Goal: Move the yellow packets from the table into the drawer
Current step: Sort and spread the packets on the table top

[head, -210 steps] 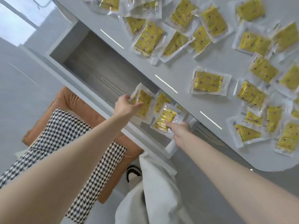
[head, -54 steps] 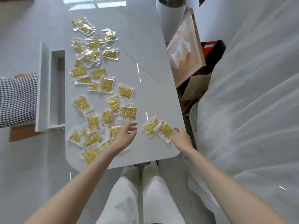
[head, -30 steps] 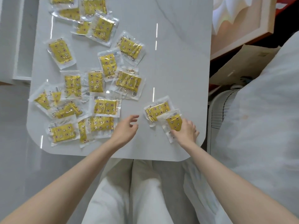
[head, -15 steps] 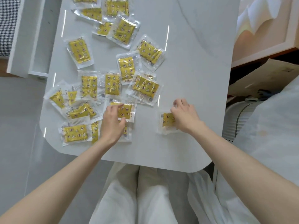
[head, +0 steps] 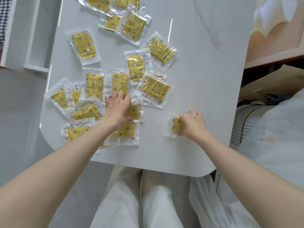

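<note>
Right hand [head: 192, 124] pinched a crumpled packet [head: 176, 125] near the desk's [head: 205, 79] near-right corner; left hand [head: 117, 109] curled round a pile packet [head: 134, 112] near-left. Being slick, either might slip loose short of the drawer [head: 37, 38].

White marble-look tabletop [head: 205, 79], rounded corners. Yellow packets [head: 120, 83] scattered all over the half nearest the drawer [head: 35, 38], lots overlapping. One lone packet [head: 177, 124] sits well apart on the side away from the drawer.

White marble-look surface [head: 205, 79] with streaks of reflected light, pale grey floor [head: 19, 112] left of it, framed picture [head: 276, 30] and cardboard box [head: 279, 79] to its right, houndstooth fabric [head: 3, 22] far left
</note>
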{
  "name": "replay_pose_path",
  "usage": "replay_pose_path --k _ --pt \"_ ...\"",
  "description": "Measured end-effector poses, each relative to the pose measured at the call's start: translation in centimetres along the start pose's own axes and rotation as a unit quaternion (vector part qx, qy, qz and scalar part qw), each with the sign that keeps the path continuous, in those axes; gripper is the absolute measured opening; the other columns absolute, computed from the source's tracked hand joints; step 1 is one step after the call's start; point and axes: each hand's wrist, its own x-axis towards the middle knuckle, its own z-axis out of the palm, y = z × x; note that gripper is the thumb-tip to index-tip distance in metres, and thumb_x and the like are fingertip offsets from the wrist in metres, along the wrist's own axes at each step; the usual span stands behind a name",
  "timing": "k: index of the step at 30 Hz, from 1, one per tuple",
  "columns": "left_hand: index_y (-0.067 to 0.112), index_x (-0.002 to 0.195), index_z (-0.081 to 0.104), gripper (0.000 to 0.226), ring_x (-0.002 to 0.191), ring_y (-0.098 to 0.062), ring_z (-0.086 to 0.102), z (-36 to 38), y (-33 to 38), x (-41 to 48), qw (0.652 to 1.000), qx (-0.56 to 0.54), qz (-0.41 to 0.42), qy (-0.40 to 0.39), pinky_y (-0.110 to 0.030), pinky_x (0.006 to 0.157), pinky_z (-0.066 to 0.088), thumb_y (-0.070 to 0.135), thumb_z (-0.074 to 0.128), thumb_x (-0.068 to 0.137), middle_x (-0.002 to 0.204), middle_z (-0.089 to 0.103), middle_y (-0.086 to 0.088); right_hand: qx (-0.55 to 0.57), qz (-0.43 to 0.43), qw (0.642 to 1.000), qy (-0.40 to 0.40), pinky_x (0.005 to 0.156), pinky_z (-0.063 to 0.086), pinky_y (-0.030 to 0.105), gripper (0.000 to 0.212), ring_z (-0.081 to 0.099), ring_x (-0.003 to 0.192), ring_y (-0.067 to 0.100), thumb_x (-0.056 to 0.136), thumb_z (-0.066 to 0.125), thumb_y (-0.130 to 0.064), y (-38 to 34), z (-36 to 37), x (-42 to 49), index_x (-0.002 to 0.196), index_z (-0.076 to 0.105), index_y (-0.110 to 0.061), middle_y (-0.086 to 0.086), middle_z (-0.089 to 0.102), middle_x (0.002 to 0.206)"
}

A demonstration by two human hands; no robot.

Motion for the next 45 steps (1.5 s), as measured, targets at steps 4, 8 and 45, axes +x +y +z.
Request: replay_pose_path --k 4,8,45 --pt "0.015 0.105 0.045 0.033 0.105 -0.025 0.051 -0.7 0.1 -1.0 1.000 0.008 0.007 0.004 -0.039 0.096 0.025 0.035 0.063 0.085 0.107 0.059 -0.002 0.120 0.038 0.991 -0.037 0.071 0.030 0.030 0.035 0.052 0.106 0.028 0.082 0.066 -0.042 -0.1 0.1 -2.0 0.086 0.040 -0.019 0.005 0.063 0.099" --pt "0.014 0.097 0.046 0.009 0.090 -0.027 0.059 -2.4 0.0 -2.8 0.998 -0.054 0.022 0.009 -0.039 0.093 0.028 0.020 0.051 0.093 0.096 0.065 -0.002 0.405 0.127 0.902 -0.083 0.076 0.048 0.033 0.016 0.058 0.099 0.025 0.089 0.060 -0.028 -1.3 -1.1 -4.8 0.096 0.051 -0.016 0.004 0.061 0.099" --pt "0.015 0.100 0.059 0.013 0.085 -0.019 0.069 -20.3 -18.3 -39.6 0.674 -0.680 -0.218 0.190 -0.029 0.070 0.056 0.018 0.065 0.088 0.103 0.070 -0.009 0.716 -0.058 0.695 -0.044 0.089 0.054 0.046 0.029 0.069 0.091 0.031 0.083 0.071 -0.007 -27.2 -22.2 -25.4 0.109 0.061 0.003 0.018 0.070 0.099"
